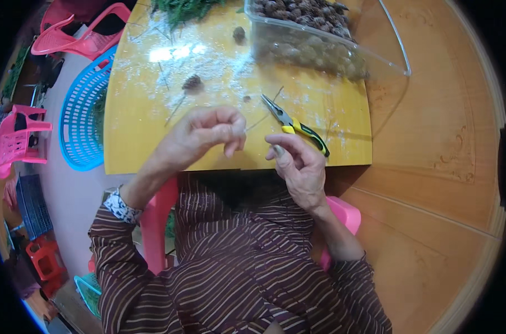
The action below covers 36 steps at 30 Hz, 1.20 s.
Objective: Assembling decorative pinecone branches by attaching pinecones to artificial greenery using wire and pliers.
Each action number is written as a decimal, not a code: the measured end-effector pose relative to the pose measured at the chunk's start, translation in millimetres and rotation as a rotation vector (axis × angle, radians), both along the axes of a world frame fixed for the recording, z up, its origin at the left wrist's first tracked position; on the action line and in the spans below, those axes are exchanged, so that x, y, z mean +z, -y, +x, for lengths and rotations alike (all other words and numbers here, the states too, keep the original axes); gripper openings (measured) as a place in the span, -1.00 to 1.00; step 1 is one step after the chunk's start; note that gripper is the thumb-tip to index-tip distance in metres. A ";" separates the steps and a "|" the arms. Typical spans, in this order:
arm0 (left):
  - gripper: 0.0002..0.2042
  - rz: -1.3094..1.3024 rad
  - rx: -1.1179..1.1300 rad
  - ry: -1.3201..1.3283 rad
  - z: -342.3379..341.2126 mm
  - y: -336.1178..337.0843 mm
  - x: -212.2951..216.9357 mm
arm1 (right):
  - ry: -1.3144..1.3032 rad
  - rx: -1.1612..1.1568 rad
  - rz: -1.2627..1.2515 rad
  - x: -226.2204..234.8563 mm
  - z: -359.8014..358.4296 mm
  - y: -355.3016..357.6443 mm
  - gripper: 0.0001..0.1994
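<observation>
Both my hands are raised over the near edge of the yellow table (342,122), a short gap between them. My left hand (200,136) has its fingers curled and pressed together. My right hand (303,170) pinches thumb against forefinger. Anything within either grip is too small to make out. Just beyond my right hand lie long-nose pliers (306,132) with yellow and black handles, jaws pointing away to the left. A thin brown stem (279,94) lies by the jaws. Past my left hand is a pine cone (192,83) on a wire-like stem; another pine cone (239,35) lies farther off.
A clear plastic bin (308,47) full of pine cones stands at the far right of the table. Green sprigs (186,10) and scattered white flakes (208,64) cover the far part. A blue basket (77,122) is left of the table, near pink chairs (22,136). Wooden panelling (431,139) is on the right.
</observation>
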<state>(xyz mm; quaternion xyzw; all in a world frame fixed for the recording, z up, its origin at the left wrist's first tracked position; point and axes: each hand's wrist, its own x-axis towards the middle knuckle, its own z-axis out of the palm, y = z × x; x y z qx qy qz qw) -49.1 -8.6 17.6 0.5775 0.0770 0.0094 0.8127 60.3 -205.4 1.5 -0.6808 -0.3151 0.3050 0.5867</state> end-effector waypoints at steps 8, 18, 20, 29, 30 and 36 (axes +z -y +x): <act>-0.85 0.161 0.009 -0.054 5.6 45.6 -14.4 | -0.278 -0.029 0.134 -6.8 1.9 0.2 -0.72; -0.87 0.058 0.183 -0.071 -1.0 44.0 -15.1 | -0.612 -0.013 0.157 -3.5 5.6 0.7 -0.77; -0.87 0.027 0.219 -0.080 -2.1 38.8 -16.2 | -0.605 -0.010 0.147 -4.1 6.0 0.3 -0.76; -0.83 0.084 0.237 -0.079 2.0 30.0 -22.0 | -0.507 0.093 0.095 -5.8 2.1 -0.2 -0.71; -0.83 0.112 0.216 -0.073 3.1 28.6 -23.1 | -0.468 0.109 0.068 -4.9 1.6 0.0 -0.71; -0.81 0.116 0.130 -0.141 13.4 28.3 -14.3 | -0.331 0.223 -0.047 -5.8 0.6 1.0 -0.69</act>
